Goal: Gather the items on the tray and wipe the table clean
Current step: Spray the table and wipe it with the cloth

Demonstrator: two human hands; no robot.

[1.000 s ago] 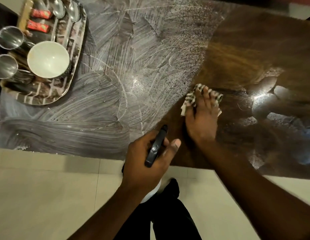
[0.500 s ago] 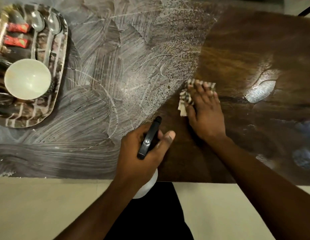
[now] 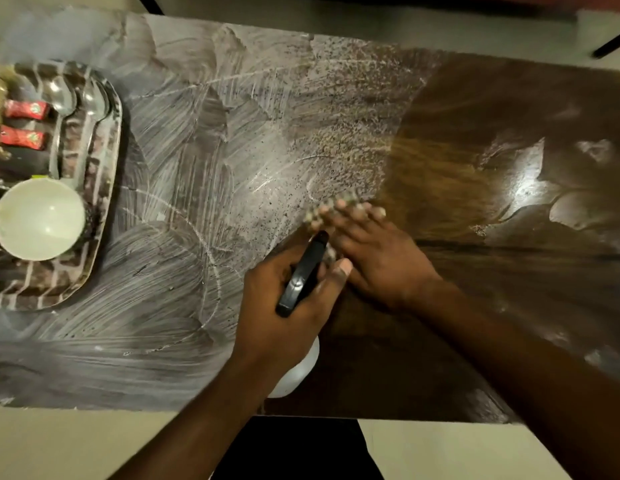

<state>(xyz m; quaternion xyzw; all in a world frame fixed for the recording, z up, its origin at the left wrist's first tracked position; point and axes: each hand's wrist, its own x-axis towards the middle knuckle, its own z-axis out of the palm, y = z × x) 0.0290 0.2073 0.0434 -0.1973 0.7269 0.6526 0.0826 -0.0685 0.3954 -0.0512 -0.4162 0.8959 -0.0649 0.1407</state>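
Observation:
My right hand presses a checked cloth flat on the dark wooden table; only the cloth's blurred far edge shows past my fingers. My left hand grips a spray bottle by its black nozzle, with the white body hanging below my palm, right beside my right hand. At the far left stands the patterned tray carrying a white bowl, two red packets and two spoons. White smeared streaks cover the table's left half.
The table's right half is glossy brown with light glare. Pale floor tiles lie below the near table edge, and my dark trousers show at the bottom middle. A dark bar crosses the top right corner.
My right hand has slid the cloth left and nearer, up against my left hand. The view has shifted, so the tray sits lower at the left edge and the metal cups have left the frame.

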